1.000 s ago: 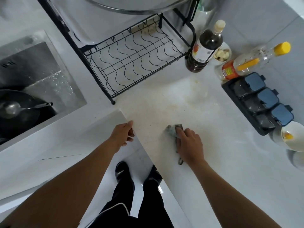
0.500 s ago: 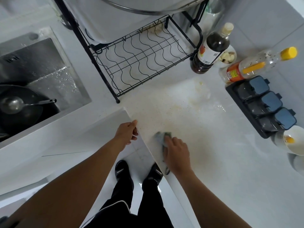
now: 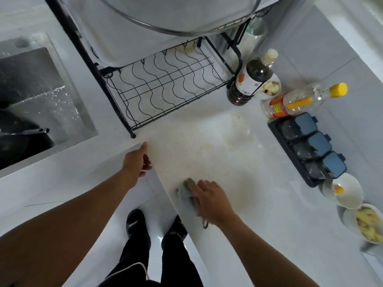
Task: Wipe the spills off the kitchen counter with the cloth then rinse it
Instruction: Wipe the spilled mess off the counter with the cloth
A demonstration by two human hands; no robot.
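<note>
A person looks down at a white desk (image 3: 259, 204) that wraps round an inner corner, their black shoes (image 3: 135, 222) visible on the floor at 6 o'clock. The right hand (image 3: 209, 198) lies flat on a grey-green cloth (image 3: 187, 188) near the desk's front edge, fingers (image 3: 202, 185) straight and close together, pressing it down; part of the cloth shows at 10 o'clock of the hand. The left hand (image 3: 135, 164) rests on the desk's corner edge, at 10 o'clock of the cloth, fingers loosely curled over the edge, holding nothing. Beyond the cloth, at 12 to 1 o'clock, yellowish spills (image 3: 234, 131) and fine specks stain the desk. At 3 o'clock sit two white bowls (image 3: 348, 191) with food, then a dark tray of blue-lidded spice boxes (image 3: 306, 146). Farther back stand a clear bottle with a yellow cap (image 3: 300, 102) and a dark sauce bottle (image 3: 250, 79). A black wire rack (image 3: 165, 85) stands at 12 o'clock. At 9 o'clock is a wet steel sink (image 3: 51, 104) holding a dark pan (image 3: 18, 137).
</note>
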